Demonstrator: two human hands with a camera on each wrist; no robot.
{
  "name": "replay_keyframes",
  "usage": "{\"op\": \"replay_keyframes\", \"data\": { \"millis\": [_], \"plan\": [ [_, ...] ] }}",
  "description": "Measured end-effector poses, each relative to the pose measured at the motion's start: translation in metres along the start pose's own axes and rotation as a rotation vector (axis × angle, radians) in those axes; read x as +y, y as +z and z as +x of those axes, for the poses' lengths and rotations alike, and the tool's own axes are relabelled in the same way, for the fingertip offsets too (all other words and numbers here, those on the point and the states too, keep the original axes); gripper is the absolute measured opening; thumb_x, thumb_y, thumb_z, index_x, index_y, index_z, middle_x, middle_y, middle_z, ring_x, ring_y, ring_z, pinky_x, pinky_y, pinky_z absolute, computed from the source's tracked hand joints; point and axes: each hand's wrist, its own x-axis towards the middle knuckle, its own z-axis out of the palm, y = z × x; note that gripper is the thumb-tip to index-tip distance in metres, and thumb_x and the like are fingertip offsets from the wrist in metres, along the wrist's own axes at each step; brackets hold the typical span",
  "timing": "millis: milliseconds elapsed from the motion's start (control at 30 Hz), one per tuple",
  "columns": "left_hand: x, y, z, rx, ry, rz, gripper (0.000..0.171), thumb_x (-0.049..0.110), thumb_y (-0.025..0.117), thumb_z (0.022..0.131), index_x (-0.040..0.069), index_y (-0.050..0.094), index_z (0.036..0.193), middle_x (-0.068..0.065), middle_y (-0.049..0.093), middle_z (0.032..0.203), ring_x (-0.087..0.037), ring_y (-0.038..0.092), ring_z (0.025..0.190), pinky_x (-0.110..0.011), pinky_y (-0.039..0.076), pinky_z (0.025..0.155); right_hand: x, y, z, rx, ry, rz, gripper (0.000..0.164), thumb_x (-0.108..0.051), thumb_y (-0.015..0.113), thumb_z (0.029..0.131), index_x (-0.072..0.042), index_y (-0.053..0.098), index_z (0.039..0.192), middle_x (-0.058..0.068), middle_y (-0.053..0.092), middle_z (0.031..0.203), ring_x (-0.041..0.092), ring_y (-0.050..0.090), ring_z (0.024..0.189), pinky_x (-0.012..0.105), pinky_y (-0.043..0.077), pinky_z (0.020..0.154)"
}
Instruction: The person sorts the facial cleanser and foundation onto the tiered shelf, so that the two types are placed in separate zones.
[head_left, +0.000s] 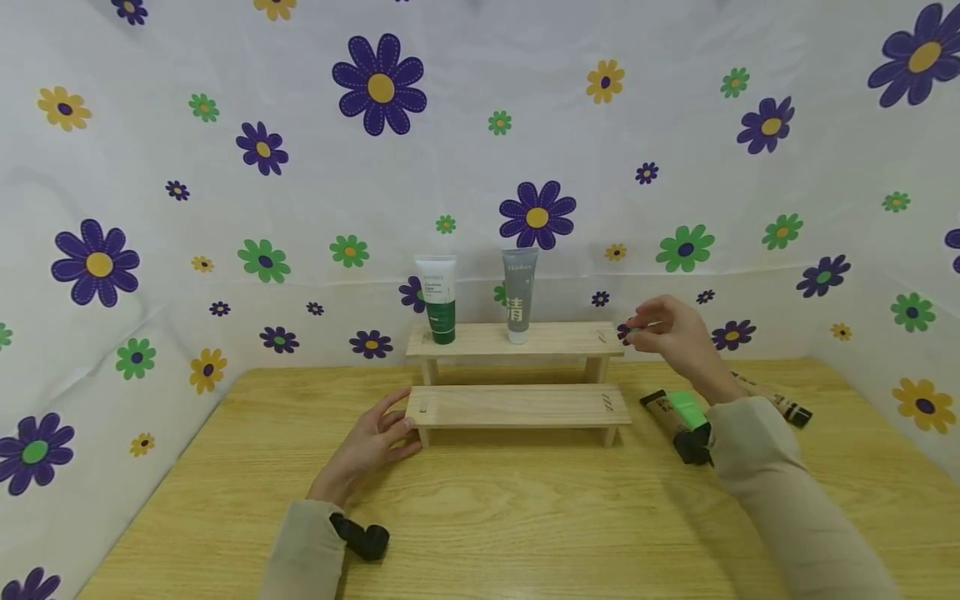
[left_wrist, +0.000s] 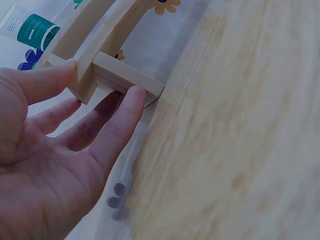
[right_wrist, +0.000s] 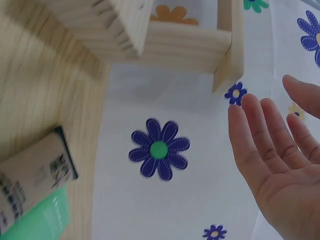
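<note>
A two-step wooden stand [head_left: 517, 405] stands on the table. My left hand [head_left: 375, 437] holds the left end of its lower step; in the left wrist view the thumb lies on the board's end and the fingers [left_wrist: 117, 125] reach to the leg. On the upper step stand a white-and-green tube [head_left: 441, 304] and a grey tube [head_left: 521, 292], both upright on their caps. Just beyond the upper step's right end, my right hand [head_left: 675, 337] hovers with nothing in it. Its fingers [right_wrist: 275, 135] are extended in the right wrist view.
Right of the stand lie a brown tube with a black cap [head_left: 667, 417] and a green tube [head_left: 688, 410], partly hidden by the right sleeve. Behind the right forearm lies another black-capped tube [head_left: 787, 408]. A flower-patterned cloth [head_left: 465, 167] hangs behind the table [head_left: 487, 517].
</note>
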Motion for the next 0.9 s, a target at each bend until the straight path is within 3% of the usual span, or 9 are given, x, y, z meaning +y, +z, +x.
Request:
{"op": "replay_keyframes", "data": {
  "millis": [400, 533, 700, 900],
  "plan": [
    [0.001, 0.0, -0.001, -0.012, 0.005, 0.005, 0.057, 0.0, 0.041, 0.109, 0.005, 0.018, 0.161, -0.034, 0.039, 0.149, -0.045, 0.05, 0.13, -0.044, 0.052, 0.101, 0.025, -0.021, -0.017, -0.078, 0.033, -0.019, 0.039, -0.001, 0.065, 0.097, 0.016, 0.046, 0.127, 0.034, 0.059, 0.119, 0.004, 0.063, 0.087, 0.027, 0.06, 0.079],
    [0.001, 0.0, 0.0, -0.01, 0.005, 0.004, 0.058, 0.001, 0.041, 0.109, 0.005, 0.019, 0.162, -0.033, 0.039, 0.149, -0.045, 0.049, 0.13, -0.045, 0.051, 0.101, 0.037, -0.029, -0.024, -0.121, 0.06, -0.05, 0.039, 0.0, 0.065, 0.097, 0.017, 0.045, 0.127, 0.035, 0.058, 0.118, 0.014, 0.066, 0.091, 0.033, 0.061, 0.078],
    [0.001, 0.0, 0.0, -0.01, 0.007, 0.003, 0.058, 0.001, 0.042, 0.109, 0.005, 0.019, 0.162, -0.033, 0.039, 0.148, -0.046, 0.049, 0.13, -0.046, 0.051, 0.101, 0.051, -0.035, -0.033, -0.152, 0.1, -0.079, 0.039, 0.002, 0.064, 0.097, 0.019, 0.045, 0.126, 0.036, 0.058, 0.117, 0.028, 0.067, 0.095, 0.031, 0.062, 0.076],
    [0.001, 0.0, 0.0, -0.012, 0.003, 0.002, 0.058, 0.0, 0.042, 0.109, 0.005, 0.018, 0.162, -0.034, 0.039, 0.149, -0.046, 0.049, 0.131, -0.045, 0.051, 0.101, 0.069, -0.04, -0.041, -0.188, 0.156, -0.099, 0.041, 0.005, 0.064, 0.096, 0.023, 0.043, 0.126, 0.039, 0.057, 0.117, 0.03, 0.067, 0.093, 0.034, 0.062, 0.074]
  ]
}}
